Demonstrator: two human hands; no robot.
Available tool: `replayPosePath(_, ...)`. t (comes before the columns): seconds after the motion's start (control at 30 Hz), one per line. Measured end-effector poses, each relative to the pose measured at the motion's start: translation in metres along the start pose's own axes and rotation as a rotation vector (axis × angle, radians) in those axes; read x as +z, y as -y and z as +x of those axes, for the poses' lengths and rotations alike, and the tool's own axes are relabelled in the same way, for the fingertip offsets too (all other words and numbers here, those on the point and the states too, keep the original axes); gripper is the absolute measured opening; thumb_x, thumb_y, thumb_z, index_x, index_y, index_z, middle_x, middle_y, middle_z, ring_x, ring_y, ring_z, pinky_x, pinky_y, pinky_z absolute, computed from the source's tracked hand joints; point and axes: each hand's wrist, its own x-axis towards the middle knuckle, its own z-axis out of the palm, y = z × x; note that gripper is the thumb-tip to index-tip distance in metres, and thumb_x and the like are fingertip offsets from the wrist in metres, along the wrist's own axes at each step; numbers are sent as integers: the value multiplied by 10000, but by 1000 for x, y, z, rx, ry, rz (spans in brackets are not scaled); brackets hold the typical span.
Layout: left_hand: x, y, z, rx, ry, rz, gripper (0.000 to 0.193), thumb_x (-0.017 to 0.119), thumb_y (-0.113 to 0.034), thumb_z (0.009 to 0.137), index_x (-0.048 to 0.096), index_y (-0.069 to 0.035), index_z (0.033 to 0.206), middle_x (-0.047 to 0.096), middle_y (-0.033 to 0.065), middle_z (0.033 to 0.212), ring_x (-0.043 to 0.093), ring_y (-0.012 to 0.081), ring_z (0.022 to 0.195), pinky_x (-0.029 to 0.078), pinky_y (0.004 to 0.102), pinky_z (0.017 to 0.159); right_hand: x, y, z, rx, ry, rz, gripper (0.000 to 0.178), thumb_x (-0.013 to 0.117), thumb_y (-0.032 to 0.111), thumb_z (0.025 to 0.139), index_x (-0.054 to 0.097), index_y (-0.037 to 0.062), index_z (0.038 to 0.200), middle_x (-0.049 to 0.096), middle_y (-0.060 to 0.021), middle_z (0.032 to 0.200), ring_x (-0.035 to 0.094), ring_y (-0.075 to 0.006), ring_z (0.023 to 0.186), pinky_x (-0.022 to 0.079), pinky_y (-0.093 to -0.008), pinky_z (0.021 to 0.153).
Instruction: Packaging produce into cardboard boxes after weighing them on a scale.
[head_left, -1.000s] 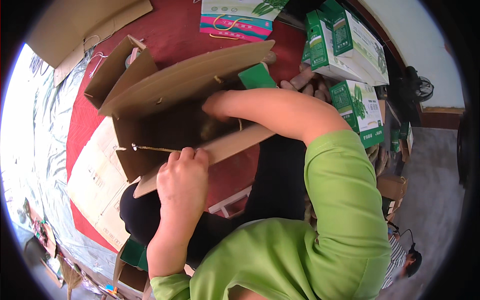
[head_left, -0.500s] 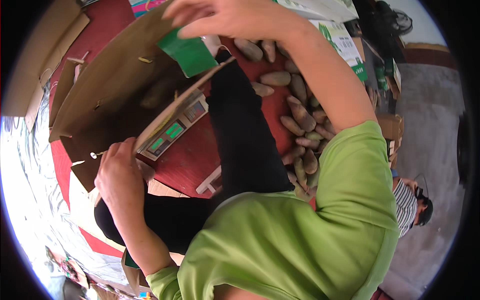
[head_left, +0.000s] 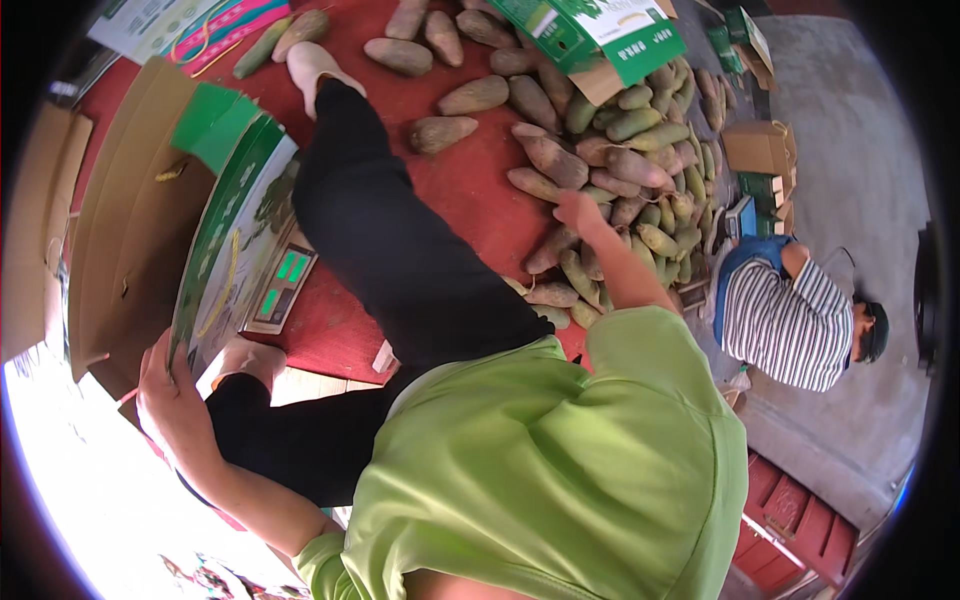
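Observation:
My left hand [head_left: 172,400] is closed on the near corner of an open cardboard box [head_left: 130,230]. The box has tall brown walls, a printed white and green outer side and a green flap [head_left: 215,128]; its bottom is hidden. My right hand [head_left: 582,214] is at a pile of long root vegetables [head_left: 640,125], greenish to purplish brown. It touches the end of one slender root vegetable [head_left: 535,184]. Its fingers look curled but are mostly hidden, so a grip cannot be made out. A scale [head_left: 283,285] with lit green displays stands against the box.
My black-trousered leg [head_left: 385,230] stretches across the red floor covering [head_left: 440,200] between box and pile. A green and white carton [head_left: 600,35] overhangs the pile's far side. On the right a person in a striped top [head_left: 785,315] bends near more cartons [head_left: 760,150].
My right hand has left the box's flap and moved right, down to the root vegetables. The box has tilted and shifted left, with my left hand still gripping it.

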Motion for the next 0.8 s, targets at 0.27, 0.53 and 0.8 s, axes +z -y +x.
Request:
replayPosePath(0.27, 1, 17, -4, 14, 0, -17, 205, 525, -104, 932, 627, 10, 1069, 642, 127, 911, 624, 253, 803, 478, 344, 732, 26, -42, -99, 488, -312, 295, 315, 706, 235, 720, 691, 76, 992, 660, -168, 1045, 612, -331, 1009, 489, -399, 873)
replayPosePath(0.53, 3, 22, 0, 9, -6, -25, 169, 529, -92, 935, 617, 16, 1030, 626, 119, 883, 595, 236, 766, 461, 322, 713, 95, -133, -122, 964, -253, 504, 407, 717, 227, 696, 677, 38, 1054, 678, -183, 997, 658, -305, 911, 514, -402, 776)
replayPosePath(0.8, 4, 15, -4, -36, -57, -16, 144, 537, -31, 912, 616, 14, 1025, 632, 131, 900, 618, 253, 810, 472, 321, 750, 147, -109, -116, 1025, -264, 774, 752, 770, 34, 602, 489, -12, 1298, 606, -166, 1183, 600, -265, 1062, 486, -365, 881)
